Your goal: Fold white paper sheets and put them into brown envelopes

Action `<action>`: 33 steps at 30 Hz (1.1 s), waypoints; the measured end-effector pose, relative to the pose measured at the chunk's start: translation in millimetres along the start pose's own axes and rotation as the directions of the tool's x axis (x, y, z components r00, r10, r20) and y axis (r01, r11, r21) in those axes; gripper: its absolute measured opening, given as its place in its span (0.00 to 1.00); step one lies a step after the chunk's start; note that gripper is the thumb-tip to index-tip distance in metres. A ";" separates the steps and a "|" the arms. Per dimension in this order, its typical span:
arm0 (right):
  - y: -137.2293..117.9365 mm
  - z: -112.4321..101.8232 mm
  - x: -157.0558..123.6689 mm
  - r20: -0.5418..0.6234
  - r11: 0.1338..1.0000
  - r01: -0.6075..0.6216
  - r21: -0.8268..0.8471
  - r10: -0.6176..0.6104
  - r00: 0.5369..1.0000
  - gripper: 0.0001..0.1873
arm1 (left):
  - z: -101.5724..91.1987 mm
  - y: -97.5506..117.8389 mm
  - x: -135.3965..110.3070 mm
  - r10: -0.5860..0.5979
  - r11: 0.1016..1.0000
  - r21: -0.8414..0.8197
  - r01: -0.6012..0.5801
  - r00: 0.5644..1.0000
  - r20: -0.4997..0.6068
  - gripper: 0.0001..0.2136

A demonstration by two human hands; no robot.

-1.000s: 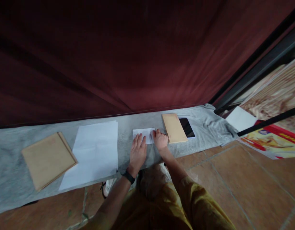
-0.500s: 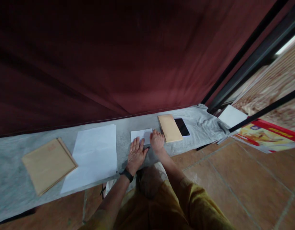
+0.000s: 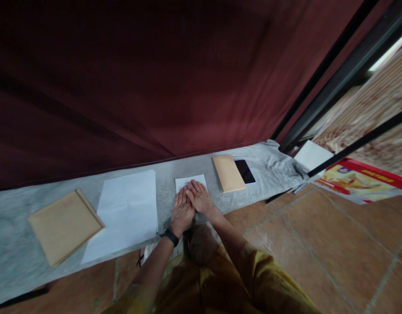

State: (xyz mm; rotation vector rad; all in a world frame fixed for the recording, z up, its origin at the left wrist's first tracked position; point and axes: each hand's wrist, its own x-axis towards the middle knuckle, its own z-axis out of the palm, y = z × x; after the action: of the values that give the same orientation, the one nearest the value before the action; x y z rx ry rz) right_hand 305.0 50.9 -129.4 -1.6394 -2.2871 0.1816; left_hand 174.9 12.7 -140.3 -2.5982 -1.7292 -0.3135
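Note:
A folded white sheet of paper point(image 3: 182, 182) lies on the grey cloth, partly covered by both hands. My left hand point(image 3: 182, 211), with a dark band on its wrist, rests flat on the paper with its fingers stretched out. My right hand point(image 3: 200, 197) lies flat too, its fingertips touching or overlapping those of my left hand. To the right is a stack of brown envelopes point(image 3: 229, 173). Left of my hands, large white sheets point(image 3: 129, 209) lie spread out, and larger brown envelopes point(image 3: 66, 226) overlap their left edge.
A dark-screened phone point(image 3: 245, 171) lies beside the small envelopes. The narrow bench under the grey cloth point(image 3: 269, 163) runs along a dark red curtain point(image 3: 175, 87). A printed box or poster point(image 3: 361, 179) and a white panel point(image 3: 314, 155) stand at the right, by black metal bars.
My right hand has moved left from the paper's right edge and opened out flat beside my left hand. The camera view has shifted slightly; the other papers stay put.

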 end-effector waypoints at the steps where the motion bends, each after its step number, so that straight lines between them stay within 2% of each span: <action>1: 3.4 -1.6 -1.5 -0.007 1.000 -0.008 -0.018 0.008 1.000 0.27 | -0.6 -0.2 -0.6 -0.026 1.000 -0.005 0.026 1.000 -0.009 0.27; 6: 16.8 -3.2 -7.8 -0.047 0.995 -0.083 -0.060 0.080 0.996 0.29 | 0.0 -7.8 -10.9 -0.155 0.988 -0.013 0.155 0.984 -0.088 0.29; 9: 19.2 -0.9 -8.4 -0.062 0.992 -0.118 -0.047 0.115 0.991 0.30 | -2.2 -12.9 -16.0 -0.213 0.977 -0.015 0.212 0.973 -0.085 0.29; 13: 18.6 2.0 -7.5 -0.061 0.991 -0.127 -0.032 0.124 0.990 0.30 | -9.4 -13.4 -6.9 -0.233 0.972 -0.029 0.231 0.969 -0.080 0.28; 18: 19.1 2.6 -7.5 -0.057 0.991 -0.129 -0.027 0.127 0.990 0.31 | -11.0 -16.7 26.3 -0.121 0.992 -0.032 0.118 0.988 -0.092 0.27; 22: 20.4 1.9 -8.3 -0.053 0.991 -0.126 -0.036 0.124 0.991 0.31 | -2.5 -28.2 43.4 -0.134 0.991 -0.011 0.133 0.989 -0.058 0.28; 27: 21.2 4.1 -9.1 -0.072 0.992 -0.123 -0.038 0.120 0.990 0.32 | -1.1 -37.0 36.2 -0.102 0.994 0.020 0.103 0.994 -0.040 0.28; 33: 21.6 2.6 -7.7 -0.078 0.992 -0.125 -0.018 0.123 0.989 0.31 | -17.2 -35.6 29.7 0.079 0.994 0.067 -0.084 0.994 0.070 0.24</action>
State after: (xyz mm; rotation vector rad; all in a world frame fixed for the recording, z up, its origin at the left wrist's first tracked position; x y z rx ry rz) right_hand 325.8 51.0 -139.4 -1.7694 -2.1399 0.1187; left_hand 150.7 51.8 -122.3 -2.6495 -1.6157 -0.1628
